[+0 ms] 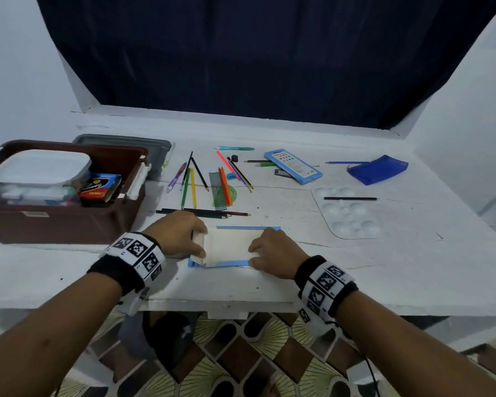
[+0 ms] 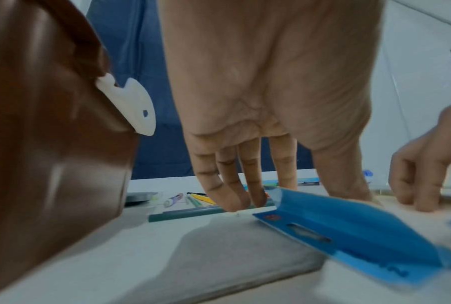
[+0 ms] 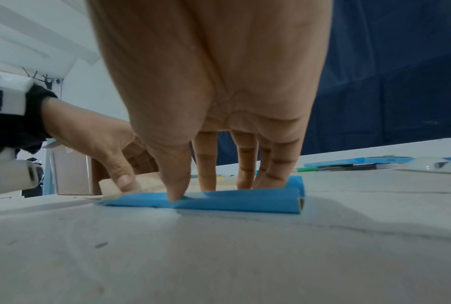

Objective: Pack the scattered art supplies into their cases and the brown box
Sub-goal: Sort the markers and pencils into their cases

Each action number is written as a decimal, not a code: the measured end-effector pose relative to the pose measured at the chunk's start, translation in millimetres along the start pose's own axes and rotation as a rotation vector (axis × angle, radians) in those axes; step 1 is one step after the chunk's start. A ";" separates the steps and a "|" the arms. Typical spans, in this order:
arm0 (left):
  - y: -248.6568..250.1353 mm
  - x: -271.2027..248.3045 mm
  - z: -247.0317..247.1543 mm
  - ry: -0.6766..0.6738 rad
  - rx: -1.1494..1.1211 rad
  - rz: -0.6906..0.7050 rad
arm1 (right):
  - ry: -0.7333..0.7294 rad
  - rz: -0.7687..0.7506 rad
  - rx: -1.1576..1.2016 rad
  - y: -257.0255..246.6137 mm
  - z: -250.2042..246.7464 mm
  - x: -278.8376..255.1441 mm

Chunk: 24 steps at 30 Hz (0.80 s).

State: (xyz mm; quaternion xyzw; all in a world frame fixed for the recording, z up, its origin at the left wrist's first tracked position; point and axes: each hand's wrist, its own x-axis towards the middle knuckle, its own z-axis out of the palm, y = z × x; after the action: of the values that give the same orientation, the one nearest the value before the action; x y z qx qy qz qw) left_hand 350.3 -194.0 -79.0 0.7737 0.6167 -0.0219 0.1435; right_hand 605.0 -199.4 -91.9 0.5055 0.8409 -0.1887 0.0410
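White tabletop (image 1: pixel 269 285) under dark blue drapes is being used as the work surface. Near its front edge, a flat blue cardboard case (image 1: pixel 232 263), opened up with its pale inside showing, is being pressed down by both hands. It's being pinched at its left flap by the left hand (image 1: pixel 181 233), fingers curled over. It's being pinned on the right by the right hand (image 1: pixel 275 252), fingers straight, thumb on the near blue fold. Left of the case, the brown box (image 1: pixel 69 224) is sitting open, and loose coloured pencils (image 1: pixel 194 187) are lying just behind the case.
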 end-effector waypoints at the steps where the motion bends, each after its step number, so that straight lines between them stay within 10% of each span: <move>1: -4.3 -2.3 1.0 -0.018 0.061 0.014 | -0.005 -0.010 -0.015 -2.2 -2.9 2.5; 14: -21.4 -12.6 10.6 -0.071 0.013 -0.004 | 0.023 -0.004 0.212 -22.2 -74.9 70.8; 24: -23.9 -13.0 13.8 -0.088 -0.011 -0.041 | -0.036 0.058 -0.258 -33.1 -60.1 135.8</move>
State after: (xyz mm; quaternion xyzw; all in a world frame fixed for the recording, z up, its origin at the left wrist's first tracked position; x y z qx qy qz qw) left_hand 326.3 -205.0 -94.1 0.7584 0.6255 -0.0552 0.1744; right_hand 517.7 -78.3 -62.5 0.5168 0.8423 -0.0865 0.1263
